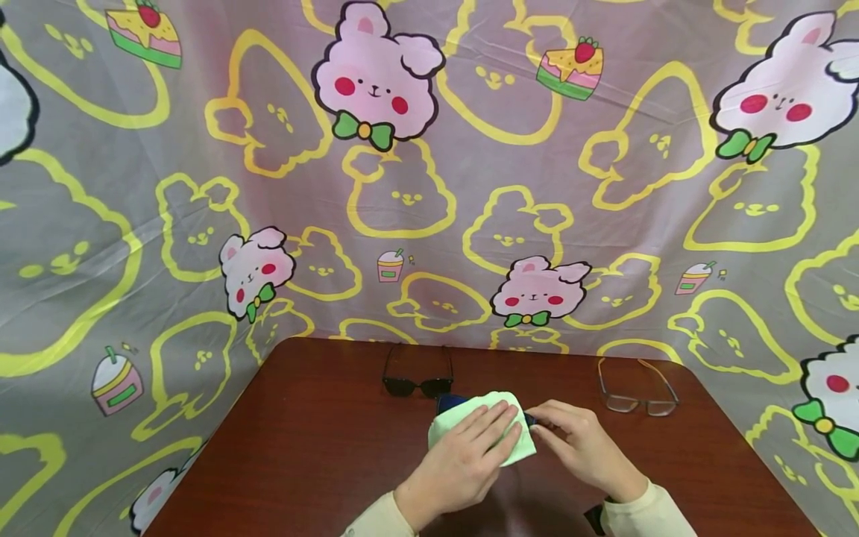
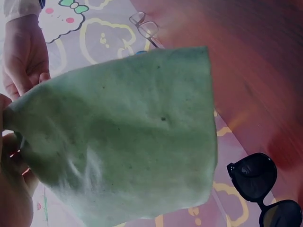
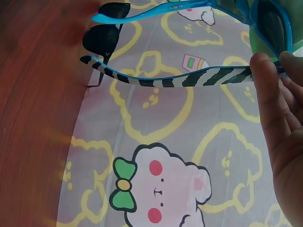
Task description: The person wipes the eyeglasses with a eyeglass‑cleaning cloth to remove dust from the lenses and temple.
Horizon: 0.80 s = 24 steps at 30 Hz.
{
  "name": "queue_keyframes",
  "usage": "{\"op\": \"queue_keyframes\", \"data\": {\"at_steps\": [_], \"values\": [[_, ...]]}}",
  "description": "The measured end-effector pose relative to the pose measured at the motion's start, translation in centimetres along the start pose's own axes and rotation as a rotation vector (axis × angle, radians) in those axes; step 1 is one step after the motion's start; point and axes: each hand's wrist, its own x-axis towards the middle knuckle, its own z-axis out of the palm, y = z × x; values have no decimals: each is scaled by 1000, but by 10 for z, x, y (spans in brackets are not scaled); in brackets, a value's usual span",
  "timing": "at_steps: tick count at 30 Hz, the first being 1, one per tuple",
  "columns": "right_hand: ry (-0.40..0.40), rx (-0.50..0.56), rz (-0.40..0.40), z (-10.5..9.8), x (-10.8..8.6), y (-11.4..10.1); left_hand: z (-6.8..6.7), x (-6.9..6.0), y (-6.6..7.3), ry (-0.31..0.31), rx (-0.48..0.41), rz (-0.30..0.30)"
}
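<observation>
Currently, left hand (image 1: 463,460): fingers nearly straight over the cloth (image 2: 132,137), which it seems to pinch; its thumb is hidden in the head view.
Right hand (image 1: 585,445): thumb and forefinger pinch the sunglasses (image 3: 187,77) at a hinge, just right of the cloth.
Sunglasses: partly covered by the cloth, a dark blue part showing past its far-left edge, arms unfolded.
Wiping: probably best done with light, flat pressure through the cloth, the right hand bracing the hinge without twisting it, bare fingertips kept off the lenses.
Table (image 1: 302,440): glossy red-brown, below the cloth; shades (image 1: 436,386) beyond the cloth to the left, spectacles (image 1: 622,404) well to its right.
Backdrop (image 1: 403,179): rabbit-print sheet, lightly creased, behind the cloth and either side of it.
</observation>
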Motion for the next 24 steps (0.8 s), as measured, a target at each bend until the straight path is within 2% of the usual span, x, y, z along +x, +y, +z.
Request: {"op": "queue_keyframes", "data": {"at_steps": [7,10,14,18,21,24], "values": [[-25,30,3,-3,0,-2,-4,-1,-8,5,4,-71],[-26,35,30,-3,-1,-1,-6,-2,-10,-9,-35,-121],[-9,17,36,-5,-3,2,-10,-4,-15,-26,-139,-231],[5,4,47,-7,-5,3,-12,-8,-22,-16,-218,-351],[38,-7,10,-8,-5,4,-13,-11,-27,-13,-271,-431],[75,-31,-32,-8,-6,5,-13,-15,-29,12,-311,-482]]}}
